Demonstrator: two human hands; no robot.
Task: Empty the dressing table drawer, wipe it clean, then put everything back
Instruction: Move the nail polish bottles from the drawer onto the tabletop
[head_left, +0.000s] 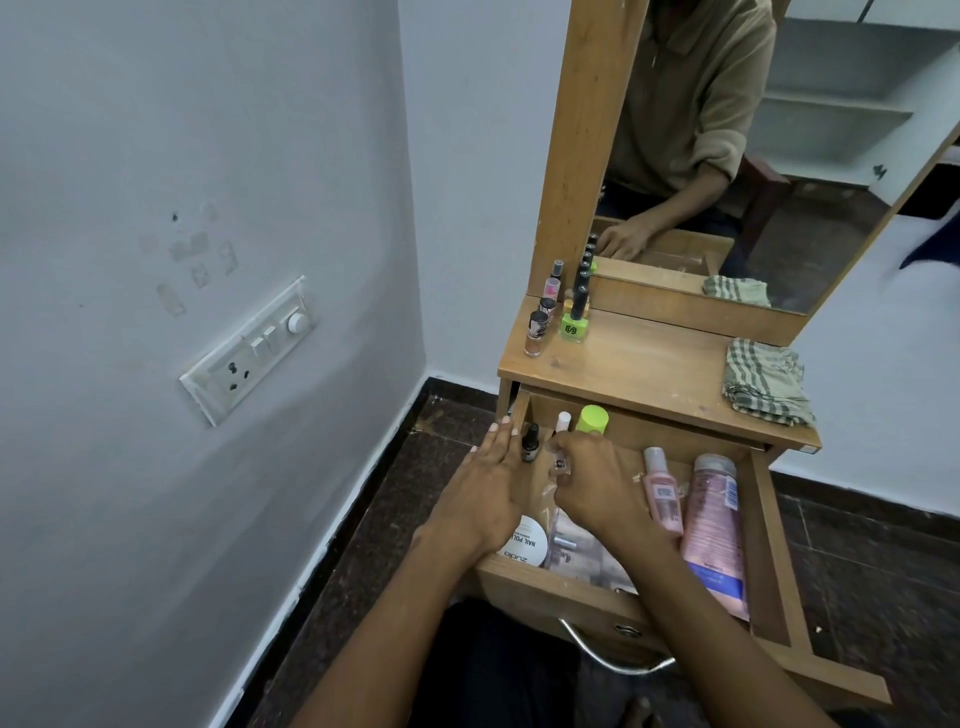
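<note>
Standing pulled out beneath the dressing table top (644, 364), the drawer (587, 590) still holds its contents. Your right hand (592, 483) is inside it near the back left corner, fingers curled and pinching a small clear bottle (560, 462). Your left hand (485, 486) lies flat with fingers straight and together along the drawer's left wall, just beside a small dark bottle (530, 442) standing upright. At the back edge stand a white-capped bottle (563, 421) and a lime-green cap (594, 420). A round white tub (527, 543) sits at the front left corner, a clear plastic pouch (582, 551) beside it under your right wrist. Along the right wall lie a pink spray bottle (662, 491) and a larger pink tube (714, 525), touching. On the table top, nail polish bottles (550, 312) cluster at the back left corner, with a lime-green bottle (574, 322) among them; a folded checked cloth (766, 382) rests at the right edge. The mirror (753, 156) rises behind.
</note>
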